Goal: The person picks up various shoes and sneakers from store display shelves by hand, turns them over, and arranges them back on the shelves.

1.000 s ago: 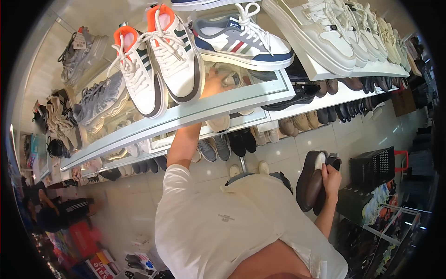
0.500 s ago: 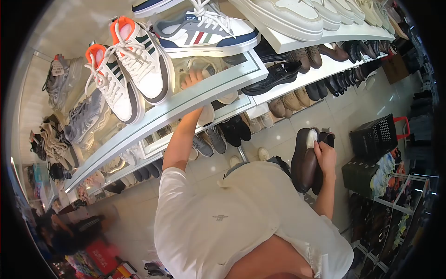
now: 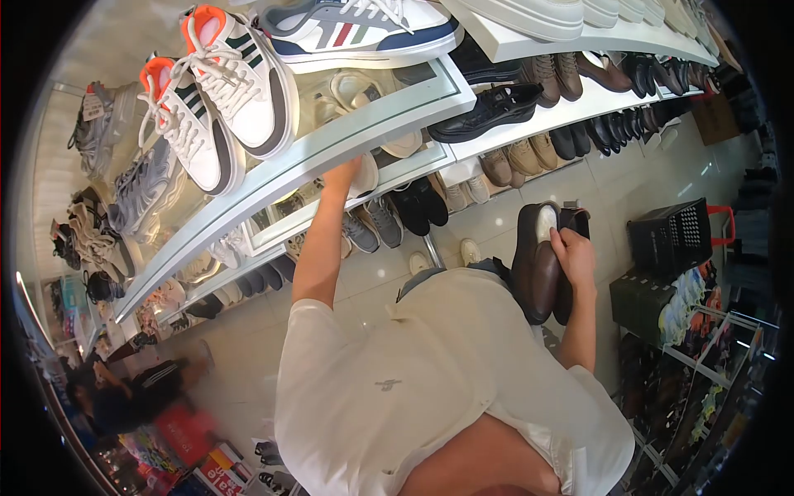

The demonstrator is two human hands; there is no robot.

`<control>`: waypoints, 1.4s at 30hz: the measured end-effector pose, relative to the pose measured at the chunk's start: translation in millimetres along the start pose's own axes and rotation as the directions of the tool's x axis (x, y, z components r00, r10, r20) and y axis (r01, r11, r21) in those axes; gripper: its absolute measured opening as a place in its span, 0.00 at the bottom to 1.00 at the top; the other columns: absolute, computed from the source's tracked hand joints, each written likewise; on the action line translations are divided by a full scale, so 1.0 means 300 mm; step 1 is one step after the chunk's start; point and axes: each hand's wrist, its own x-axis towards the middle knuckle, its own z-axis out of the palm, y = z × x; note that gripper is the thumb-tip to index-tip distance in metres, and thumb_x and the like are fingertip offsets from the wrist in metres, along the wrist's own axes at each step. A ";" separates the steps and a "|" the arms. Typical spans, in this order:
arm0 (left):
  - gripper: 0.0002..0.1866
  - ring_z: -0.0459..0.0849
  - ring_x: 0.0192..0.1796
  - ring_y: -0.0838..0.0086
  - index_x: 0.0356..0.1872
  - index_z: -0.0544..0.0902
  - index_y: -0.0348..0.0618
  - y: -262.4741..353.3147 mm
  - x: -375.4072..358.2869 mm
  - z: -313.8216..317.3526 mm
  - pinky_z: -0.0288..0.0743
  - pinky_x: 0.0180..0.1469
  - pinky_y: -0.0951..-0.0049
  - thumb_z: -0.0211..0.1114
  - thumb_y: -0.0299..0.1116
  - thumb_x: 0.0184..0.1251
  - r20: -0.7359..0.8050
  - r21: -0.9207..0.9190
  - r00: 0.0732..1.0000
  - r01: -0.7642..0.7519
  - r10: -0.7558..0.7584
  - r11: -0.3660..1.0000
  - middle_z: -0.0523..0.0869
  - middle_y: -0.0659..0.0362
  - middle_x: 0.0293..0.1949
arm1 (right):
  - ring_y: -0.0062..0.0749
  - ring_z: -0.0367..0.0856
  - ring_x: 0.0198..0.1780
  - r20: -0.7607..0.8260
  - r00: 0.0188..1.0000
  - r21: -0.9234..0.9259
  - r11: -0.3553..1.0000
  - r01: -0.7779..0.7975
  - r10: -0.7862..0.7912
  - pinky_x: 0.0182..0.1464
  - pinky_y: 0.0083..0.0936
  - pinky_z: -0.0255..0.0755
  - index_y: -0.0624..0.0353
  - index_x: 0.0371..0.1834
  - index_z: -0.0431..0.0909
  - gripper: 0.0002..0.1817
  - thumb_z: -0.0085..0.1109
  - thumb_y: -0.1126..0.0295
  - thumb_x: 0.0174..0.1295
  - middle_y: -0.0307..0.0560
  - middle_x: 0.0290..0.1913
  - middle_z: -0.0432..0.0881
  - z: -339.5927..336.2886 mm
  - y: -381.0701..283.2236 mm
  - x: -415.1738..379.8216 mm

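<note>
My right hand (image 3: pixel 572 255) is closed around a pair of dark brown leather shoes (image 3: pixel 536 277), held beside my hip with the toes toward me. A pale insole shows in the nearer one. My left hand (image 3: pixel 341 174) reaches in under the glass shelf (image 3: pixel 364 124), right beside a cream shoe (image 3: pixel 364 178) on the level below. The white shelf edge covers its fingers, so I cannot tell whether they grip that shoe. Above the arm, white sneakers with orange lining (image 3: pixel 240 91) and a white-and-navy sneaker (image 3: pixel 356 33) stand on the glass.
Rows of shoes fill the lower shelves (image 3: pixel 571 107) to the right, with a black lace-up shoe (image 3: pixel 484 112) near the shelf corner. A black basket with a red handle (image 3: pixel 670 236) stands at right, above a wire rack (image 3: pixel 711 355). Another person (image 3: pixel 132 393) is blurred at lower left.
My left hand has drawn back toward me, from under the glass to behind the shelf's front edge. The brown shoes stay in my right hand, slightly higher in view.
</note>
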 end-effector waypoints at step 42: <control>0.23 0.80 0.34 0.57 0.30 0.82 0.43 0.239 -0.072 -0.371 0.70 0.43 0.59 0.83 0.45 0.40 -0.089 -0.149 0.994 0.051 -0.064 0.988 0.83 0.55 0.30 | 0.46 0.80 0.25 -0.072 0.901 0.068 0.899 0.433 -0.429 0.29 0.38 0.72 0.60 0.18 0.73 0.18 0.65 0.64 0.62 0.48 0.21 0.78 -0.020 -0.055 0.213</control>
